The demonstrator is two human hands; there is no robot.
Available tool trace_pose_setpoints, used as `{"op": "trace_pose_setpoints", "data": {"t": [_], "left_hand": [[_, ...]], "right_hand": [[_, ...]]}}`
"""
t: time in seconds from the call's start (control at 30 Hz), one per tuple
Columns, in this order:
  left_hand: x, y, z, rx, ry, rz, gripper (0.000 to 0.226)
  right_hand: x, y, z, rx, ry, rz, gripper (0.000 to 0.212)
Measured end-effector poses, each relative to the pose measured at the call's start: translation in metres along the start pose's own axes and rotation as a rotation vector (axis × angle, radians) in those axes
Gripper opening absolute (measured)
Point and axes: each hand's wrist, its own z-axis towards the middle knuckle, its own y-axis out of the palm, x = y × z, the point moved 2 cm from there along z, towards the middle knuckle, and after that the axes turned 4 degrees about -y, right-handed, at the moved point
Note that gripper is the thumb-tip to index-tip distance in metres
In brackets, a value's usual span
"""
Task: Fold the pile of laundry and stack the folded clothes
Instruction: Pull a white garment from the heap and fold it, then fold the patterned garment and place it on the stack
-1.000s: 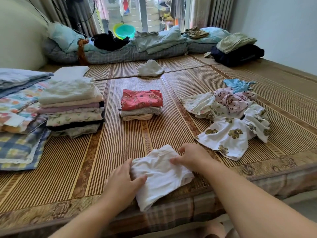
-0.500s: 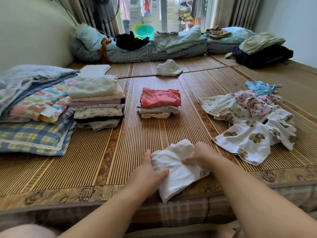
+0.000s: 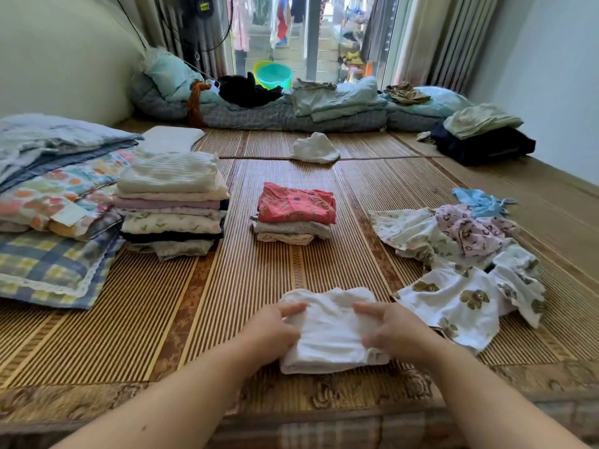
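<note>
White garment [image 3: 327,332], folded into a thick pad, is lying at the near edge of a woven mat [image 3: 227,303], directly in front of the person. The person is holding it from both sides. The left hand [image 3: 272,332] is curling its fingers over the garment's left edge and gripping the cloth. The right hand [image 3: 395,332] is gripping the right edge the same way, its fingers bent over the top layer. Both forearms are reaching in from the bottom of the view.

Beyond the garment, in the middle of the mat, a small stack [image 3: 295,212] of folded clothes is sitting with a red piece on top. A tall stack [image 3: 171,202] is standing to its left, well apart from it, topped by a cream piece. A loose pile [image 3: 460,254] of unfolded clothes is spreading across the mat on the right, a white piece with brown bears lying nearest the right hand and a blue piece at the far end.

Folded blankets [image 3: 48,189] are resting beside the tall stack at the far left. A crumpled white cloth [image 3: 316,149] is lying alone farther back, with rolled bedding [image 3: 291,115] running along the window behind it
</note>
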Motion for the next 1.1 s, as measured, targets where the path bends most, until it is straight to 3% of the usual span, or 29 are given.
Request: {"op": "trace_pose_setpoints", "data": {"t": [0.07,0.2,0.3,0.4,0.53,0.63,0.7,0.77,0.9,1.1], "left_hand": [[0.009,-0.008,0.011,0.002,0.032,0.078,0.063],[0.049,-0.048,0.047,0.018,0.155,-0.001,0.065],[0.09,-0.092,0.087,0.162,0.315,0.072,0.062],[0.125,-0.129,0.136,0.315,0.406,0.216,0.061],[0.141,-0.151,0.204,0.351,0.345,0.217,0.057],[0.126,-0.15,0.245,0.285,0.211,0.351,0.035],[0.116,-0.145,0.263,0.278,0.143,0.463,0.032],[0.112,-0.14,0.27,0.336,0.112,0.516,0.039],[0.109,-0.132,0.257,0.343,0.061,0.605,0.076],[0.136,-0.067,0.189,0.264,0.419,0.847,0.095]], "right_hand": [[-0.009,-0.007,0.008,0.043,-0.004,-0.02,0.07],[-0.062,-0.04,0.045,0.171,-0.165,-0.046,0.074],[-0.103,-0.065,0.089,0.29,-0.313,-0.093,0.08],[-0.131,-0.076,0.145,0.335,-0.347,-0.148,0.083],[-0.147,-0.077,0.223,0.307,-0.326,-0.171,0.082],[-0.137,-0.068,0.267,0.209,-0.233,-0.256,0.057],[-0.124,-0.064,0.285,0.184,-0.135,-0.396,0.057],[-0.111,-0.067,0.293,0.162,-0.054,-0.548,0.07],[-0.101,-0.077,0.277,0.217,-0.091,-0.539,0.09],[-0.086,-0.092,0.181,0.399,-0.18,-0.555,0.103]]}}
